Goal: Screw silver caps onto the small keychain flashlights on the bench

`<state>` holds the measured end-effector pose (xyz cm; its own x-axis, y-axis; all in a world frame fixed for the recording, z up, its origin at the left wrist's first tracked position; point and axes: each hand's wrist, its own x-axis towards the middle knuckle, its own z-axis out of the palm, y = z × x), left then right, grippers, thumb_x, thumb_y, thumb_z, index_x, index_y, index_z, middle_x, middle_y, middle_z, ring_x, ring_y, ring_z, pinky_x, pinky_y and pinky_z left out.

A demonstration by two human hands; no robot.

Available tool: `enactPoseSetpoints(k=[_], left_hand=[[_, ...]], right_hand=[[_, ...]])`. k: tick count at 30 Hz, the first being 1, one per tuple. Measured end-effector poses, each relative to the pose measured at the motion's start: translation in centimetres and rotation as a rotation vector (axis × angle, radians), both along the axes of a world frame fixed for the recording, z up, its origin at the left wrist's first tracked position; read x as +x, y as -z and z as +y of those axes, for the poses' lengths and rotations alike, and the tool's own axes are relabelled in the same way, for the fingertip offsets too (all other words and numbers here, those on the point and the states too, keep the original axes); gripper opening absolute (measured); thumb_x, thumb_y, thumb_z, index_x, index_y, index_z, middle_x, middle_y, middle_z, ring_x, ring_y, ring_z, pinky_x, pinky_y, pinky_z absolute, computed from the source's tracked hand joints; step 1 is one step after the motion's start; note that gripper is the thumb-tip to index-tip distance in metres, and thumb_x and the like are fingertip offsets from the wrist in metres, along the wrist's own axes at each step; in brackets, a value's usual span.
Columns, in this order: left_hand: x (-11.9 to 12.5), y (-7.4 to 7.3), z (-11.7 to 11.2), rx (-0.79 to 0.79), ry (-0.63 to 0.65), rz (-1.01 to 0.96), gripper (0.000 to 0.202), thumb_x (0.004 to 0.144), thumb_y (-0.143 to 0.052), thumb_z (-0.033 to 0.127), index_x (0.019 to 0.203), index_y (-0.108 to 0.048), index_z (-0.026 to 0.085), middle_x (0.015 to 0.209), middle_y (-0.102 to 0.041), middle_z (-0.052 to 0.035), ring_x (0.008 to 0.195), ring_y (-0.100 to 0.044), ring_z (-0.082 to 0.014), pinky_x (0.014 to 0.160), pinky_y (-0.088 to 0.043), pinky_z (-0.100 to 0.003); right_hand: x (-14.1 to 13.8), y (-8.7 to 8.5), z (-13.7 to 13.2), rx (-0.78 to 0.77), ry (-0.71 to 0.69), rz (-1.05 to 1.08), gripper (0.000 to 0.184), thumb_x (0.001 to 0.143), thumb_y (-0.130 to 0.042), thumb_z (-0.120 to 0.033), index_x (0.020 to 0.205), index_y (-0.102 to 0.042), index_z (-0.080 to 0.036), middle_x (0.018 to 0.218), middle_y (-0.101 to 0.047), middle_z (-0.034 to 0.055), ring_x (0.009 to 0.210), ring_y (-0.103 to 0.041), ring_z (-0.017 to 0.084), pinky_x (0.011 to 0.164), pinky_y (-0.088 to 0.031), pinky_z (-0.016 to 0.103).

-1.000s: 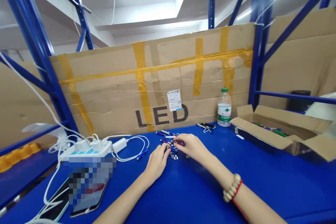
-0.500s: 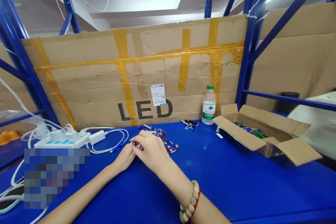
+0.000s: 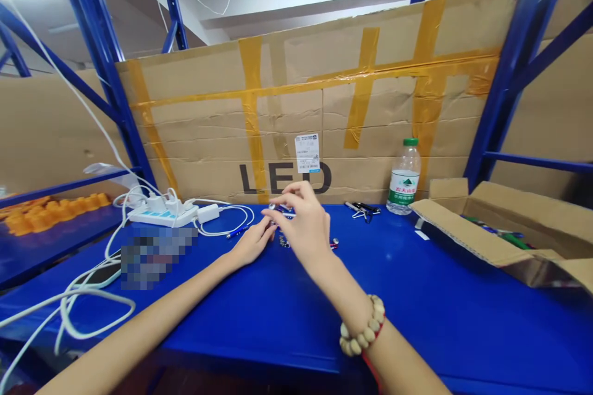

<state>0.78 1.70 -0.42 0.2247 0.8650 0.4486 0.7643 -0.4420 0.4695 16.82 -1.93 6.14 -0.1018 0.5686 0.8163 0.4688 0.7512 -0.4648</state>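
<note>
While the right hand [image 3: 302, 225] pinches something silvery [image 3: 272, 206], the carton [image 3: 528, 211] holds coloured items [image 3: 513, 239]; left hand's [image 3: 251, 244] grip unclear.

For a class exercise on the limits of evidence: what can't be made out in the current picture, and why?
All in the head view:
Whether the left hand or right hand grips the small shiny piece: too small and crowded.
How many small parts lie on the table: the right hand hides some.
The open cardboard box, right end: cut off by the picture's right edge.
The white label, finest print: too small.
What lies beside the phone: covered by pixelation.
</note>
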Motion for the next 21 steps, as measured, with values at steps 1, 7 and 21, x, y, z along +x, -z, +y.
enactPoseSetpoints(k=[1, 7, 21], left_hand=[[0.0, -0.1, -0.1, -0.007, 0.032, 0.024, 0.024, 0.088, -0.03, 0.034, 0.092, -0.048, 0.018, 0.07, -0.058, 0.0002, 0.068, -0.056, -0.0155, 0.069, -0.043, -0.026], [-0.2, -0.4, -0.8, -0.011, 0.065, 0.105, 0.022, 0.09, -0.025, 0.031, 0.091, -0.044, 0.021, 0.071, -0.057, 0.0016, 0.065, -0.056, -0.0146, 0.066, -0.042, -0.025], [-1.4, -0.2, -1.2, 0.085, 0.019, 0.274, 0.027, 0.092, -0.025, 0.028, 0.109, -0.045, 0.021, 0.1, -0.061, -0.0058, 0.092, -0.059, -0.0195, 0.078, -0.045, -0.03]], right_hand=[[0.2, 0.1, 0.3, 0.015, 0.017, 0.033, 0.014, 0.073, -0.063, -0.035, 0.076, -0.064, -0.022, 0.099, -0.056, 0.0003, 0.077, -0.058, 0.013, 0.056, -0.039, 0.023], [-0.4, 1.7, 2.0, -0.114, 0.079, -0.114, 0.011, 0.074, -0.061, -0.032, 0.079, -0.064, -0.023, 0.078, -0.065, -0.0011, 0.066, -0.059, 0.014, 0.055, -0.037, 0.023], [-1.9, 5.7, 4.4, -0.11, -0.059, -0.114, 0.027, 0.085, -0.043, -0.034, 0.096, -0.065, -0.024, 0.085, -0.059, 0.003, 0.069, -0.057, 0.014, 0.065, -0.044, 0.025]])
